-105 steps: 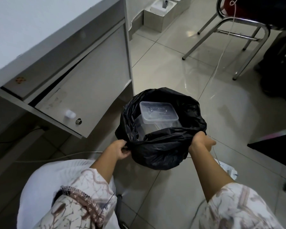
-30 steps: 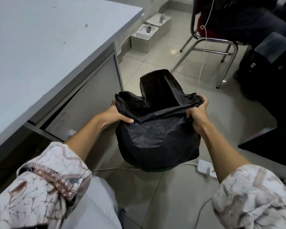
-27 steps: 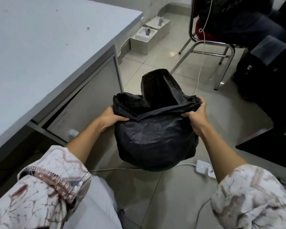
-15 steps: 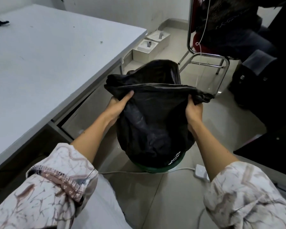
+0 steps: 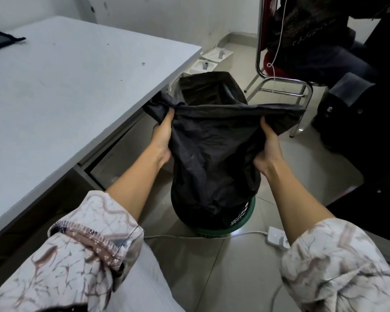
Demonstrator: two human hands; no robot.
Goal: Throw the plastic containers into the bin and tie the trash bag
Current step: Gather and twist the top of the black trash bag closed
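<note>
A black trash bag [image 5: 212, 158] stands tall out of a green perforated bin [image 5: 243, 218] on the tiled floor. Its near top edge is stretched taut between my hands, and the far side of the mouth stands up open behind it. My left hand [image 5: 161, 137] grips the bag's left top corner. My right hand [image 5: 268, 149] grips the right side, with a loose flap of plastic sticking out past it. The plastic containers are hidden inside the bag.
A white desk [image 5: 65, 91] with a drawer unit flanks the bin on the left. A white power strip [image 5: 277, 238] and its cable lie on the floor by the bin. A metal-legged chair [image 5: 284, 86] and a seated person's dark clothing are at the back right.
Both hands have pulled the bag's rim upward, lifting it higher out of the bin and stretching the near edge wider. The containers seen earlier are covered by the bag.
</note>
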